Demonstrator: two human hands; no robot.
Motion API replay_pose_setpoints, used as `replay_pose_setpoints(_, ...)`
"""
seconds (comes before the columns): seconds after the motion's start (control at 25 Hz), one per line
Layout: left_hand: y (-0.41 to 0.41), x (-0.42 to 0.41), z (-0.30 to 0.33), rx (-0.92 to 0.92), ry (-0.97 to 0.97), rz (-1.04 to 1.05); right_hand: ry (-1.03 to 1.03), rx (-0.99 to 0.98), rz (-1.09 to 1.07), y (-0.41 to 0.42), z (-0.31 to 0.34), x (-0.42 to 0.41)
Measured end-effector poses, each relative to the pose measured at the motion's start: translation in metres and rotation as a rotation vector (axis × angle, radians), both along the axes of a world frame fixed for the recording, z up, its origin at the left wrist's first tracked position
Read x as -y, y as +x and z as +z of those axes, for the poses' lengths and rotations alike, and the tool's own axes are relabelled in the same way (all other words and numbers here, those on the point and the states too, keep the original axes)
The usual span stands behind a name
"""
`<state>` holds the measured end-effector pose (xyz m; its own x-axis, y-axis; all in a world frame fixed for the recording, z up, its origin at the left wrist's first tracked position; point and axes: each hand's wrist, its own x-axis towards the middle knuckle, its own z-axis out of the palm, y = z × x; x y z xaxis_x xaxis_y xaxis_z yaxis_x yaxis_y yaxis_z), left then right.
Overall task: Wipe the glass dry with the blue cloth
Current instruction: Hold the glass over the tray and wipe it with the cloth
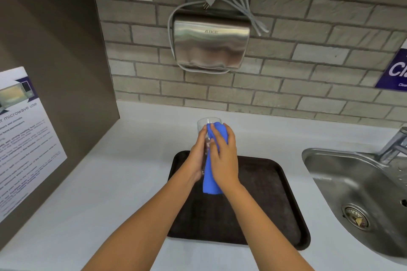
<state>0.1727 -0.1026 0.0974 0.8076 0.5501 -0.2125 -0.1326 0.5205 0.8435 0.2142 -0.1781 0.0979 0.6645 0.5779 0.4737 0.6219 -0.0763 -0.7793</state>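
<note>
- We hold the glass (203, 138) in our left hand (197, 156), fingers wrapped round its left side, rim pointing away from us past the fingertips.
- Our right hand (224, 156) is closed over the cloth (212, 174), pressing it against the glass's right side.
- Cloth bunches up past the right fingertips near the rim and hangs down below the right palm.
- Glass sits between both hands, lifted above the tray (275, 193).
- Tray lies under both wrists on the counter (132, 160); sink (352, 182) well right of the grip.
</note>
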Motion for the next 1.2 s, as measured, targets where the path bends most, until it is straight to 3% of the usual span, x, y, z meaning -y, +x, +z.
replay_pose_setpoints(0.2,-0.006,0.007,0.013,0.039,-0.076,-0.003,0.029,-0.715,0.086,0.038,0.02,-0.004)
replay_pose_setpoints(0.36,0.002,0.003,0.027,-0.08,0.021,0.207,0.102,-0.887,0.189,0.025,0.008,0.005)
replay_pose_setpoints(0.52,0.004,0.007,0.018,-0.299,0.523,0.366,0.095,-0.693,0.059,0.02,0.0,0.01)
replay_pose_setpoints(0.6,0.005,0.015,0.011,-0.294,0.589,0.318,0.034,-0.503,-0.003,0.007,0.004,0.01)
replay_pose_setpoints(0.72,0.002,0.01,0.008,-0.128,0.298,0.23,-0.049,-0.141,-0.072,-0.019,-0.001,0.009)
replay_pose_setpoints(0.8,-0.003,0.008,0.007,-0.059,0.224,0.179,-0.037,-0.04,-0.058,-0.024,-0.005,0.011)
replay_pose_setpoints(0.88,-0.008,0.011,0.006,-0.039,0.205,0.157,0.019,-0.173,-0.002,-0.008,-0.001,0.009)
replay_pose_setpoints(1.0,-0.01,0.018,0.006,-0.056,0.139,0.159,0.046,-0.612,0.036,0.028,0.016,0.004)
replay_pose_setpoints(1.04,-0.009,0.018,0.006,-0.057,0.15,0.161,0.04,-0.674,0.018,0.03,0.018,0.004)
replay_pose_setpoints(1.08,-0.008,0.017,0.008,-0.051,0.153,0.166,0.044,-0.633,0.002,0.024,0.019,0.006)
replay_pose_setpoints(1.2,-0.007,0.014,0.017,0.0,0.093,0.168,0.004,-0.195,-0.014,-0.013,0.013,0.016)
